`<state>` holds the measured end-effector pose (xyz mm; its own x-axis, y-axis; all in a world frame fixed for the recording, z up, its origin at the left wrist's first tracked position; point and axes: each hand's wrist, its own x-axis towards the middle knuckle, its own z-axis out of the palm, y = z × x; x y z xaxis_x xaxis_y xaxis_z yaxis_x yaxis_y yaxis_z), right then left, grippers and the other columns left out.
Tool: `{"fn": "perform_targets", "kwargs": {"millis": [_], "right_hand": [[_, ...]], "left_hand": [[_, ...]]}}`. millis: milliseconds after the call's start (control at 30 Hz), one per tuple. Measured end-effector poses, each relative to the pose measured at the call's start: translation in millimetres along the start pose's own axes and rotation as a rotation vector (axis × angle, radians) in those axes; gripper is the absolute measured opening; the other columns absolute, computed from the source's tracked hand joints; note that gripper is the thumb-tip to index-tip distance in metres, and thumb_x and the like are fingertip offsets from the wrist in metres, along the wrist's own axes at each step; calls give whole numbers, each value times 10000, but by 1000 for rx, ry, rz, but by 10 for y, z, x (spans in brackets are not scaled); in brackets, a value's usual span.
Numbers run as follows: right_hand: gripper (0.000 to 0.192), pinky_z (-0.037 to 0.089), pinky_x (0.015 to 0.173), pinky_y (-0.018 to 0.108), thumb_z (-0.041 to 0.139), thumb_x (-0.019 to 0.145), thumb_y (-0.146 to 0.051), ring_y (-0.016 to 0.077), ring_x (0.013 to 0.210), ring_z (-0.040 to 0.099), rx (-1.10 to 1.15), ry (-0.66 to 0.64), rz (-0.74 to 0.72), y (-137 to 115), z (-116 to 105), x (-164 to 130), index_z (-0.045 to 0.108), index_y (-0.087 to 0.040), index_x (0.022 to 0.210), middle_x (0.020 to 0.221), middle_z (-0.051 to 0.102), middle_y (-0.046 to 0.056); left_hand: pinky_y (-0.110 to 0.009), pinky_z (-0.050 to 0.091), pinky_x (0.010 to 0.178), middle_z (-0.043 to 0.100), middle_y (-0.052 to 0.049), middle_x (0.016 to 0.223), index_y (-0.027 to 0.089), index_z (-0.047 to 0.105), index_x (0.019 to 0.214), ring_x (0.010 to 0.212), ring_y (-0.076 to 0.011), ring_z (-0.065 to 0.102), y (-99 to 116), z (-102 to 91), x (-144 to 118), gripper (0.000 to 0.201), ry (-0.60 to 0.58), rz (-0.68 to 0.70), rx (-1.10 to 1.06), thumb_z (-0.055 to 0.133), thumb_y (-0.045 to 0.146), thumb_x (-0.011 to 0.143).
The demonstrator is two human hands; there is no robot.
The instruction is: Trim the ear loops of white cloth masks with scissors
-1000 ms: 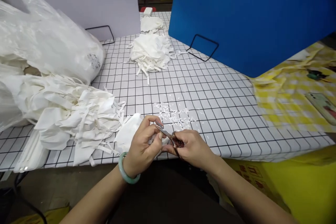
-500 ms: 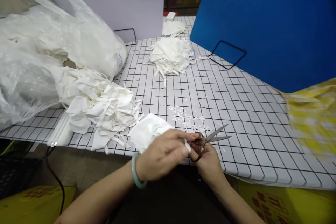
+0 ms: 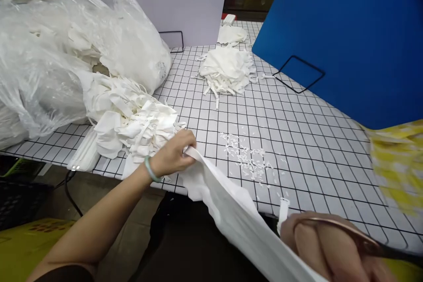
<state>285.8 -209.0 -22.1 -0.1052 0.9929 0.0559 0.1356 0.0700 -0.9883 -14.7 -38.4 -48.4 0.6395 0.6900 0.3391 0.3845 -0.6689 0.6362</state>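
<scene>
- Left hand [image 3: 173, 155], jade bangle [image 3: 150, 169] on the wrist, sits at the near edge of the checked tabletop [image 3: 297, 141]; fingers pressed together, pinching one end of a white fabric piece [image 3: 231, 211].
- Fabric piece runs taut from that pinch, off the tabletop edge, down toward the right hand [image 3: 327, 246] at the bottom of the view; pulled straight, probably so its edge and strap are exposed.
- Right hand is close to the lens and blurred; fingers curl round the brown scissors [image 3: 360, 240], through the handle loop. Whether it also grips the fabric: cannot tell.
- Short white strap [image 3: 283, 211] sticks up just beside the right hand.
- White snippets [image 3: 246, 158] lie scattered on the tabletop, right of the left hand.
- Heap of white pieces [image 3: 132, 123] just left of the left hand, spilling from a clear plastic bag [image 3: 66, 53].
- Second pile [image 3: 228, 70] far across the tabletop, beside the blue board [image 3: 346, 31].
</scene>
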Motion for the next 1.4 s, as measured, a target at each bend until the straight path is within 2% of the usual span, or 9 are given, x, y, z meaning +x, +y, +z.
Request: {"fn": "perform_targets", "kwargs": {"millis": [100,167,333,500,633,833,967,1200,1400], "right_hand": [[432,389,462,306,688,745,-678,169,491,485,325,-243,137,62,50,76,554,-280,642,571,519,24],[354,407,521,276,739,773,-577,156,586,518,364,-309,237,114,182,265,591,-257,743,695,565,19],[399,410,609,248,821,756,-497,135,675,518,283,-254,572,341,657,576,597,-209,915,760,551,-10],[470,472,723,300,836,711,-544,171,777,564,212,75,508,472,845,589,595,-215,943,893,638,29],[524,473,708,306,865,639,-582,173,750,562,190,133,453,495,895,718,594,-210,887,827,605,11],[502,479,718,320,868,636,-568,170,740,563,206,181,398,593,945,751,599,-206,856,802,589,1],[415,510,777,356,824,719,-520,188,790,605,206,230,343,560,938,726,609,-212,896,853,632,23],[257,518,868,358,789,782,-305,204,930,640,150,170,47,367,1215,1053,640,-246,982,1003,676,28],[116,517,792,330,720,785,-219,186,830,636,225,180,11,392,1104,1267,649,-225,876,883,674,13]], "left_hand": [[-291,472,684,580,-30,837,195,457,695,803,-175,554,73,-236,-83,247,438,72,-1,619,34,789],[-256,453,627,565,-10,804,191,450,693,728,-141,540,97,-247,-145,275,567,113,61,642,26,800],[-301,498,665,576,-24,795,196,494,788,760,-175,559,159,-4,-400,167,210,-142,140,612,93,846],[-349,556,890,669,-71,1133,206,585,1167,1031,-212,640,203,-220,-574,321,-241,-305,-242,636,156,855],[-438,516,958,656,-100,1084,167,658,1057,1066,-241,600,31,-91,-240,281,-36,-234,2,475,40,885],[-437,492,927,670,-107,964,145,658,786,1017,-269,575,-163,314,384,202,-340,-104,96,562,-30,756],[-327,510,748,640,-58,831,150,604,839,789,-183,588,29,-30,440,119,-267,-182,2,513,75,854],[-220,338,514,583,-10,708,144,568,765,527,-74,429,572,-598,222,161,-132,-683,-956,542,273,858],[-207,246,478,427,48,526,134,590,687,465,-51,295,413,-686,-275,217,-104,-813,-1037,620,302,820]]}}
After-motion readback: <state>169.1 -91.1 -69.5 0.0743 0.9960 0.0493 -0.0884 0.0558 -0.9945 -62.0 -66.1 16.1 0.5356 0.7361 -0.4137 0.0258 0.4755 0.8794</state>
